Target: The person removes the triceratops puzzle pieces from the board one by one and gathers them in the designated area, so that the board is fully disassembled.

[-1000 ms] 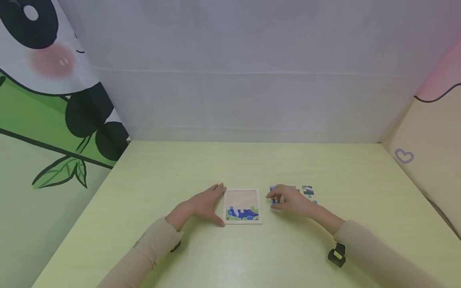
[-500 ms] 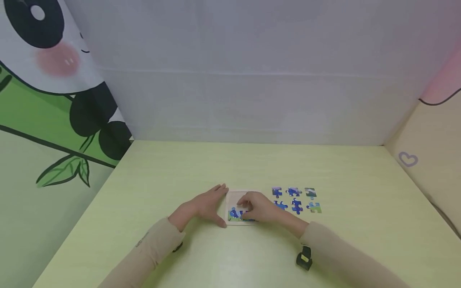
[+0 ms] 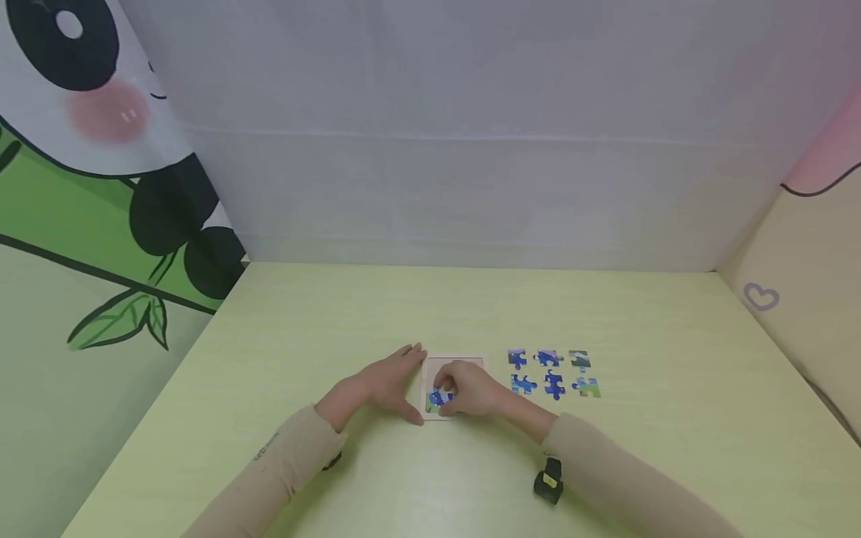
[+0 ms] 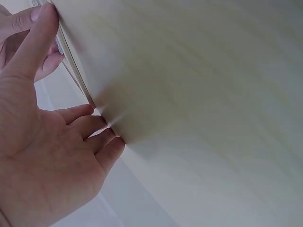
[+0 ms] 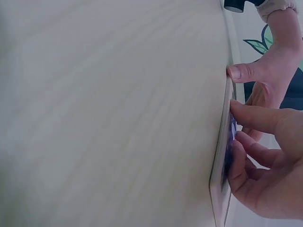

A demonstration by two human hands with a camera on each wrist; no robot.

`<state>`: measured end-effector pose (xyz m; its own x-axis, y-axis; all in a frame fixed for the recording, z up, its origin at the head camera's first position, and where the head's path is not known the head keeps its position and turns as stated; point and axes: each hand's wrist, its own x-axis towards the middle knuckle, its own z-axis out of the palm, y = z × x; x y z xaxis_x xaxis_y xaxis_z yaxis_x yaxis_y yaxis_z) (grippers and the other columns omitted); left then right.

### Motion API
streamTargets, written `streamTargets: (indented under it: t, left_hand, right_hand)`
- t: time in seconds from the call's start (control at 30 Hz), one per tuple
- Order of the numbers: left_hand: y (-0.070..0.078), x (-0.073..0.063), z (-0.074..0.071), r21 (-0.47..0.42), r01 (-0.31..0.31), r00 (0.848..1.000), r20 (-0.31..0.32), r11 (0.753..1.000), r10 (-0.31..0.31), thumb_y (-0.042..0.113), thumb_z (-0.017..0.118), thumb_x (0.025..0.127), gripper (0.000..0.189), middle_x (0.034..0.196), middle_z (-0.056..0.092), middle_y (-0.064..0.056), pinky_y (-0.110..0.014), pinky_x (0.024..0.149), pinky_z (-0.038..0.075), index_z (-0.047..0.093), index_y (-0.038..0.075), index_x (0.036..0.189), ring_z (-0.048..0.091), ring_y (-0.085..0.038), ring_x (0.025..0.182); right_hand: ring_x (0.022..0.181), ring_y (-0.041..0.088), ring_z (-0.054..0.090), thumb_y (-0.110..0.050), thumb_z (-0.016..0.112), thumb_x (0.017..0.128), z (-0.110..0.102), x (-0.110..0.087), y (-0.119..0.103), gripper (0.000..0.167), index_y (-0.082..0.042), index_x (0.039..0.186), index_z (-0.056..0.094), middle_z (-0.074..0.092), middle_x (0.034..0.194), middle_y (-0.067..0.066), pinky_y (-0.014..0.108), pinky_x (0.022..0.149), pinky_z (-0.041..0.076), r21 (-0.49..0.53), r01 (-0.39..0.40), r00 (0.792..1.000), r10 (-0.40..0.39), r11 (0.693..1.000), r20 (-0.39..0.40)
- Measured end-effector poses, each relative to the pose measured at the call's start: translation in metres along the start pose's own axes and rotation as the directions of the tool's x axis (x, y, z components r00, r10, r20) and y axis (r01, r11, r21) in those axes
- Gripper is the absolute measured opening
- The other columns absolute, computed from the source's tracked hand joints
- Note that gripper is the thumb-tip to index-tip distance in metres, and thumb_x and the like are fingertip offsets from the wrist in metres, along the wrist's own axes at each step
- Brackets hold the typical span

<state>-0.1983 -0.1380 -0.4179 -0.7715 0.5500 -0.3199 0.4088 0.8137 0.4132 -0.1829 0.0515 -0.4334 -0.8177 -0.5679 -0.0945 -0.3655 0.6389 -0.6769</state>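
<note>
At the middle of the pale table (image 3: 417, 486), which I take as the hub of my clock with twelve pointing away from me, lies the square puzzle frame (image 3: 433, 365), flat. At its nine o'clock side my left hand (image 3: 385, 383) rests with fingers extended and thumb spread, gripping nothing: thumb against the half-past-seven corner, fingertips by the half-past-ten corner. From four o'clock my right hand (image 3: 471, 388) reaches over the frame, thumb and fingers curled, fingertips (image 5: 236, 149) touching the picture surface; I cannot tell whether they pinch a piece. Toward eight o'clock inside the frame, part of a blue dinosaur picture (image 3: 436, 399) shows past my thumb. Around three o'clock, well apart from one another's rows but near the frame, six loose puzzle pieces (image 3: 554, 385) lie flat, two rows of three. At half past four a black device (image 3: 548, 482) hangs at my beige sleeve (image 3: 619, 474).
</note>
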Motion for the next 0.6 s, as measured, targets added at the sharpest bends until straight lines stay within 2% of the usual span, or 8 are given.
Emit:
streamTargets:
  t: [0.2,0.37,0.6]
  left_hand:
    - [0.0009,-0.0025,-0.0021,-0.010,-0.020,1.000,-0.002,1.000,0.020,0.040,0.081,0.064,0.106,0.150,0.014,-0.016,-0.045,0.109,0.023,0.021,0.002,0.143,0.010,-0.030,0.138]
    - [0.0010,-0.0032,-0.0029,-0.003,-0.013,1.000,0.002,1.000,0.013,0.041,0.080,0.064,0.107,0.150,0.014,-0.014,-0.044,0.109,0.022,0.020,0.003,0.143,0.009,-0.028,0.138]
    - [-0.0006,-0.0029,-0.0012,-0.002,-0.004,1.000,0.003,1.000,0.004,0.042,0.081,0.063,0.107,0.151,0.013,-0.012,-0.043,0.110,0.022,0.021,0.005,0.144,0.009,-0.026,0.138]
  right_hand:
    - [0.073,0.011,0.050,-0.008,0.077,0.069,0.0003,-0.0008,-0.0021,0.030,-0.004,0.094,0.062,0.056,0.078,-0.002,0.021,0.066,0.045,0.023,-0.012,1.000,0.012,1.000,-0.016]
    - [0.071,0.011,0.049,-0.008,0.077,0.070,0.0002,-0.0042,-0.0053,0.030,-0.006,0.095,0.061,0.055,0.078,-0.003,0.020,0.064,0.044,0.021,-0.021,0.999,0.022,1.000,-0.039]
    - [0.071,0.012,0.050,-0.006,0.076,0.070,0.0016,-0.0072,-0.0061,0.030,-0.006,0.094,0.059,0.055,0.079,-0.002,0.020,0.064,0.044,0.032,0.022,0.997,-0.019,0.999,-0.070]
